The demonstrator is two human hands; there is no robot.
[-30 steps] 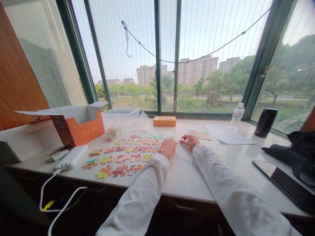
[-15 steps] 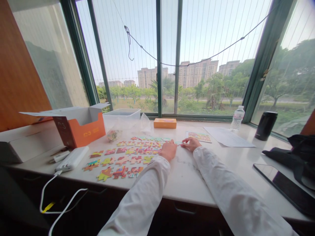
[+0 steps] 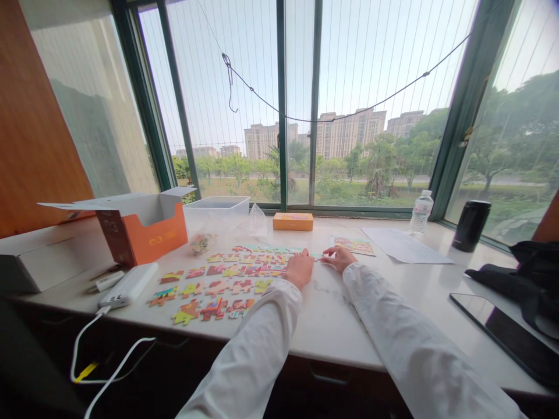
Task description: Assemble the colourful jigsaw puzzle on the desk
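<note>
Rows of colourful jigsaw puzzle pieces (image 3: 218,287) lie on the white tabletop, the far rows joined together and the near ones loose or in small groups. At the right end of the joined rows rests my left hand (image 3: 299,270), its fingers closed at the puzzle's edge and partly hiding it. Just right of it, my right hand (image 3: 339,258) pinches a small pale green jigsaw piece (image 3: 318,256) that sits between the two hands. Behind my right hand lies a printed picture card (image 3: 354,245) in similar colours.
An open orange box (image 3: 161,235), a clear plastic tub (image 3: 218,208) and a white power bank (image 3: 130,285) with a cable stand left. A small orange box (image 3: 293,222) is by the window. Rightward are paper (image 3: 404,244), a bottle (image 3: 421,212), a black tumbler (image 3: 471,226) and a phone (image 3: 498,331).
The view has tilted slightly, so everything sits a little lower. Both hands stay at the same spot on the puzzle's right end, with hardly any movement.
</note>
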